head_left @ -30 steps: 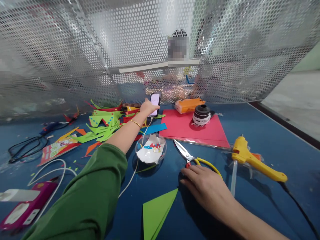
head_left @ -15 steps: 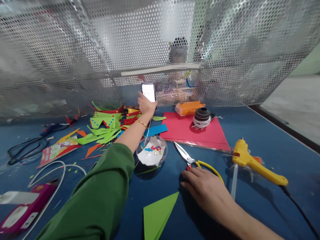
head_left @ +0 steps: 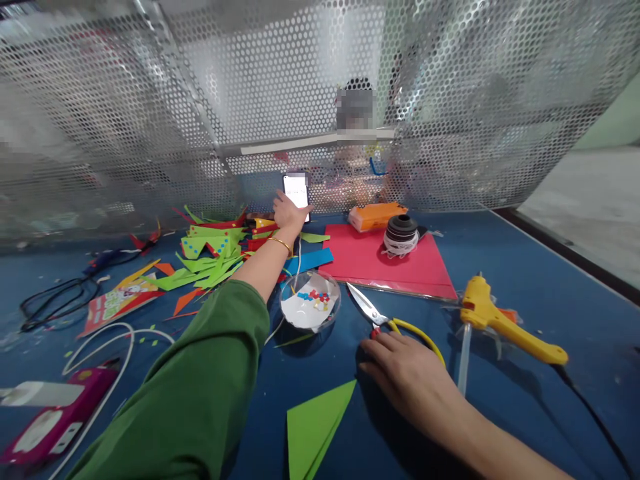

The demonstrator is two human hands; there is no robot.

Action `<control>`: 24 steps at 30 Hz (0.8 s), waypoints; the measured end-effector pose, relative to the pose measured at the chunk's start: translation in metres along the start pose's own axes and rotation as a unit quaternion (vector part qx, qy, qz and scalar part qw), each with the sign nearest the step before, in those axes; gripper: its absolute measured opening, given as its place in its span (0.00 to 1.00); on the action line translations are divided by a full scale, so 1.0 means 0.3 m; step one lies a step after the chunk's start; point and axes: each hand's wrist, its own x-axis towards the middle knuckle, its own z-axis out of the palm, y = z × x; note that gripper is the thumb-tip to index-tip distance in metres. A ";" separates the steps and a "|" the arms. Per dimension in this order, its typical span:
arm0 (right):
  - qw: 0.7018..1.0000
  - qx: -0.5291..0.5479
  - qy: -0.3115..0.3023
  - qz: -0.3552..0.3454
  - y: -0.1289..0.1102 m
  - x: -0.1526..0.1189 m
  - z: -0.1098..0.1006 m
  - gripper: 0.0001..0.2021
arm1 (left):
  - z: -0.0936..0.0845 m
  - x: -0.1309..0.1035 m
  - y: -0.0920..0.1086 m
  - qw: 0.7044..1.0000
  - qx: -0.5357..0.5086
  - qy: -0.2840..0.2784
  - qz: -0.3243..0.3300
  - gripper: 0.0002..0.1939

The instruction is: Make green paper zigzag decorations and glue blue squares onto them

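Note:
My left hand (head_left: 290, 212) reaches to the back of the table, its fingers and thumb spanning the lower part of an upright phone (head_left: 297, 189) with a lit screen showing digits. My right hand (head_left: 400, 367) lies palm down, fingers curled over the handles of yellow-handled scissors (head_left: 367, 307). The blades lie flat, pointing away to the left; one handle is hidden under the fingers. A green folded paper piece (head_left: 317, 423) lies left of this hand. Between my arms stands a clear bowl (head_left: 336, 313) with white paper and small red, blue and yellow bits.
Red sheets (head_left: 350, 257) lie behind the scissors, with a black roll wound with white cord (head_left: 401, 237) and an orange packet (head_left: 375, 217). A yellow glue gun (head_left: 510, 327) is at right. Green paper scraps (head_left: 215, 267) and a magenta device (head_left: 65, 413) are left. Perforated mesh (head_left: 280, 80) closes the back.
My left hand shifts slightly left against the phone, and more of the phone's lower right edge shows. The whole view moves a little. My right hand stays on the scissors.

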 end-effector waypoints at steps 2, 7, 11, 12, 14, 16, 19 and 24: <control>1.000 -0.003 -0.001 -0.003 0.001 -0.003 0.002 0.07 | -0.044 0.002 -0.006 1.000 -0.005 -0.006 0.008 0.50; 1.000 -0.022 -0.013 -0.008 0.004 -0.006 -0.001 0.06 | -0.252 0.002 0.001 0.999 -0.017 -0.020 0.021 0.37; 1.000 -0.016 -0.007 -0.003 0.009 -0.009 -0.019 0.11 | -0.479 -0.130 0.010 0.982 -0.102 -0.015 0.159 0.20; 1.000 -0.004 -0.006 0.001 0.010 -0.009 -0.024 0.13 | -0.534 -0.195 0.007 0.970 -0.128 -0.035 0.202 0.16; 0.999 0.034 -0.008 0.014 0.008 -0.008 -0.033 0.13 | -0.632 -0.358 -0.012 0.945 -0.163 -0.120 0.257 0.10; 0.996 0.081 -0.032 0.021 -0.005 -0.004 -0.040 0.13 | -0.703 -0.539 -0.055 0.910 -0.149 -0.255 0.289 0.08; 0.986 0.129 -0.100 0.020 -0.045 0.010 -0.046 0.11 | -0.737 -0.768 -0.158 0.861 -0.025 -0.410 0.300 0.08; 0.981 0.125 -0.150 0.011 -0.120 0.046 -0.032 0.04 | -0.676 -0.915 -0.311 0.844 0.028 -0.473 0.253 0.15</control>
